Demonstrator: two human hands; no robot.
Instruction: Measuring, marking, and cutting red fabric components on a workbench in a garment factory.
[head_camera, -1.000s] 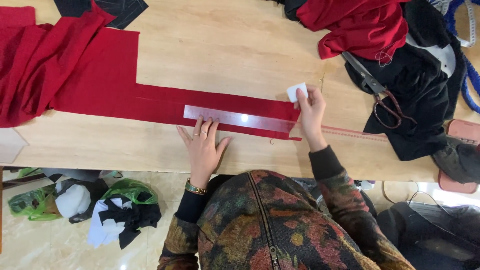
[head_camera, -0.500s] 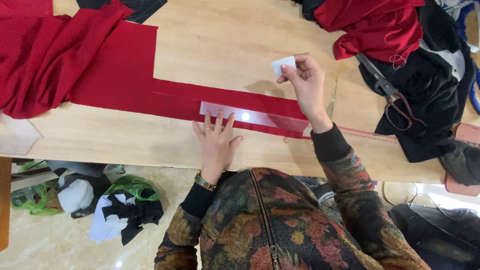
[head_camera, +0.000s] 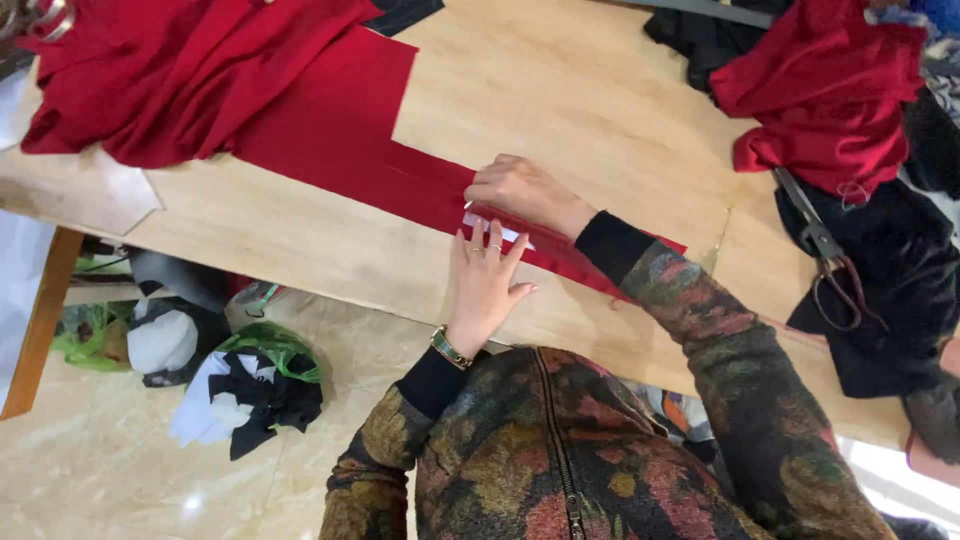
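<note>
Left hand (head_camera: 483, 285) is flat on the table (head_camera: 560, 100), fingers (head_camera: 492, 240) spread and pressing down on a clear ruler (head_camera: 490, 228) that lies along the red strip (head_camera: 420, 185). It grips nothing, just pins it. Right hand (head_camera: 520, 190) reaches across to the ruler's far end, fingers curled in on the cloth; can't tell if it's pinching anything. The strip runs from the red pile (head_camera: 190, 70) at the top left. Scissors (head_camera: 835, 270) sit on black cloth (head_camera: 900, 300) well off to the right
</note>
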